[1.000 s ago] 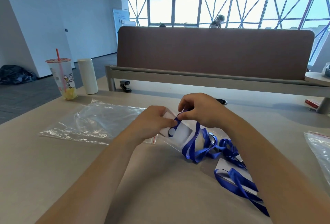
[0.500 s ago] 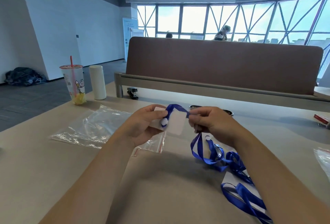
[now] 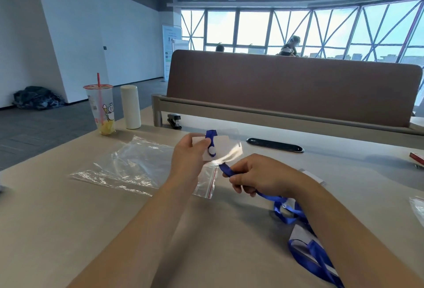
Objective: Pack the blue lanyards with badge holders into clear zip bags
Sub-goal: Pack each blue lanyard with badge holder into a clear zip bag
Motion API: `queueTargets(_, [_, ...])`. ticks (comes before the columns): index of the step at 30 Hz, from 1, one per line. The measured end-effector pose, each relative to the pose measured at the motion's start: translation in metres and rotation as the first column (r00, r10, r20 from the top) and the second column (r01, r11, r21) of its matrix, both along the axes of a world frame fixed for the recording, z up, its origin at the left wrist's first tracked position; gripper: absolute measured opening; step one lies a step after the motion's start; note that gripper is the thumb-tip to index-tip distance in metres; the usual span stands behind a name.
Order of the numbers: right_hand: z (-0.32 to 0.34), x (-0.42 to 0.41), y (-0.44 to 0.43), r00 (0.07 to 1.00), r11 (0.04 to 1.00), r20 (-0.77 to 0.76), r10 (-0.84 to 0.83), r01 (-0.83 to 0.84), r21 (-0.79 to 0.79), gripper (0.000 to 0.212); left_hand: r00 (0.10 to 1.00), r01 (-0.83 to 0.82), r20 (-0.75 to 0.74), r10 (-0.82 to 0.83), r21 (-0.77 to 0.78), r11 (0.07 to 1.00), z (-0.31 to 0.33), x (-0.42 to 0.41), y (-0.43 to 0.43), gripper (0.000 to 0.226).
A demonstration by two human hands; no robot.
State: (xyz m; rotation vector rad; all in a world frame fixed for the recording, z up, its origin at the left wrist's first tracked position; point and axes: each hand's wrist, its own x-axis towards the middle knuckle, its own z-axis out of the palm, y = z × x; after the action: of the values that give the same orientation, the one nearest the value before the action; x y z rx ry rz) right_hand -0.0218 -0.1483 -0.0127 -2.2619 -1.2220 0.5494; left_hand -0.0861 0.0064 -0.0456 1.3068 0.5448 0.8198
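Observation:
My left hand (image 3: 187,158) holds a clear badge holder (image 3: 226,146) up above the table, thumb pressed on its face beside the blue strap's snap. My right hand (image 3: 257,176) grips the blue lanyard (image 3: 226,170) just below the holder; the strap trails down to the table. A small clear zip bag (image 3: 206,183) with a red seal line hangs under my left hand. More blue lanyards with badge holders (image 3: 308,248) lie in a tangle at the lower right. A pile of clear bags (image 3: 121,166) lies to the left.
A drink cup with a red straw (image 3: 101,108) and a white cylinder (image 3: 130,107) stand at the back left, a black stapler (image 3: 174,121) beside them. A brown desk divider (image 3: 286,90) closes the far side. Another clear bag (image 3: 418,209) shows at the right edge.
My left hand has lifted the badge holder higher. My right hand has slid down the strap, away from the holder and lower. The view has tilted up.

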Motion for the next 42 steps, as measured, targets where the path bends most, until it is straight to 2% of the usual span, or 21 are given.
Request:
queueTargets(4, [0.012,0.003,-0.010,0.999,0.999,0.009,0.045,-0.045,-0.020,0.012,0.993,-0.070,-0.072,0.095,0.289,0.955,0.002,-0.003,-0.001,0.014])
queueTargets(7, [0.018,0.012,-0.019,0.999,0.999,0.015,-0.029,0.028,0.038,0.011,0.982,-0.064,-0.134,0.136,0.442,0.895,0.003,-0.003,0.001,0.012])
queueTargets(11, [0.027,0.023,-0.030,0.997,0.986,0.000,-0.082,0.081,0.146,0.007,0.949,0.039,-0.273,0.156,0.593,0.804,0.005,0.000,0.000,0.010])
queueTargets(14, [0.030,0.027,-0.035,0.995,0.969,0.043,-0.089,0.076,0.236,0.008,0.929,0.202,-0.368,0.048,0.610,0.766,0.009,-0.001,-0.002,0.010])
queueTargets(19, [0.032,0.030,-0.036,0.985,0.960,0.131,-0.115,0.077,0.268,0.012,0.827,0.501,-0.521,-0.209,0.516,0.695,0.017,-0.011,-0.011,0.007])
queueTargets(23, [0.030,0.032,-0.035,0.988,0.958,0.115,-0.101,0.065,0.278,0.008,0.737,0.636,-0.556,-0.383,0.379,0.673,0.021,-0.018,-0.019,0.009])
queueTargets(26, [0.025,0.031,-0.035,0.990,0.930,0.054,-0.129,0.101,0.352,0.007,0.702,0.690,-0.387,-0.598,0.159,0.707,0.020,-0.022,-0.017,0.013])
queueTargets(29, [0.015,0.029,-0.031,0.987,0.894,-0.099,-0.129,0.159,0.418,0.011,0.721,0.687,-0.172,-0.671,0.050,0.725,0.016,-0.022,-0.013,0.010])
queueTargets(33, [0.002,0.027,-0.022,0.965,0.888,-0.243,-0.098,0.195,0.416,0.018,0.797,0.602,0.143,-0.587,-0.115,0.790,0.011,-0.015,-0.008,0.010])
queueTargets(36, [-0.004,0.024,-0.017,0.953,0.901,-0.288,-0.097,0.207,0.382,0.019,0.851,0.513,0.260,-0.457,-0.218,0.830,0.010,-0.010,-0.003,0.014])
queueTargets(38, [-0.008,0.023,-0.013,0.952,0.919,-0.291,-0.093,0.194,0.342,0.016,0.886,0.443,0.279,-0.369,-0.278,0.853,0.008,-0.007,-0.002,0.013])
queueTargets(42, [-0.015,0.019,-0.006,0.947,0.959,-0.312,-0.082,0.160,0.235,0.017,0.957,0.267,0.197,-0.213,-0.312,0.912,0.004,-0.003,-0.001,0.008])
